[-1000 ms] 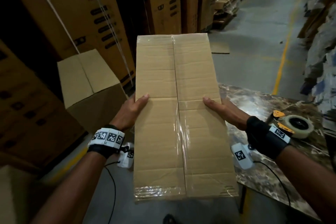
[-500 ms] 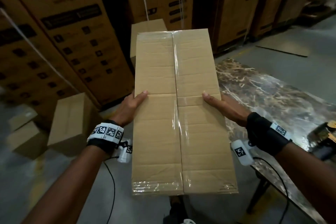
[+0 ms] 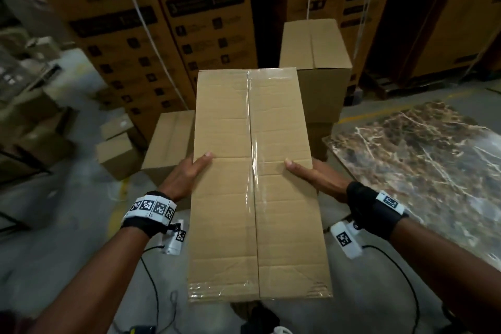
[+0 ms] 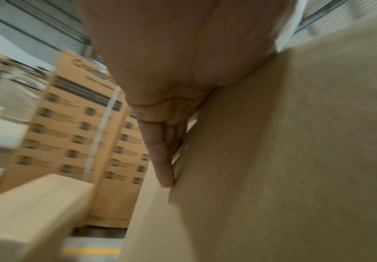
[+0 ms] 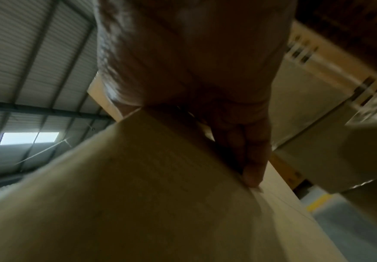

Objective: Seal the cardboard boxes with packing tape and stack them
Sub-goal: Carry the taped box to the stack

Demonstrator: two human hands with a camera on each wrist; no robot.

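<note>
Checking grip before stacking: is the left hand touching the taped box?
Touching: head view shows the left hand against the box side, thumb on top.

Grey concrete floor (image 3: 54,238) and brown marble-patterned tabletop (image 3: 433,171)
Small plain cardboard boxes (image 3: 119,154) and tall printed brown cartons (image 3: 130,43) stand on the floor; a yellow painted line (image 3: 120,198) marks it.

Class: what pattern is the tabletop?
Brown marble with pale veins on the table, clearest in the head view.

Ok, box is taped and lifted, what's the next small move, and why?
Probably lower the taped box onto the low plain box ahead: tape covers its seam, left hand and right hand press its sides, and it hangs off the table.
</note>
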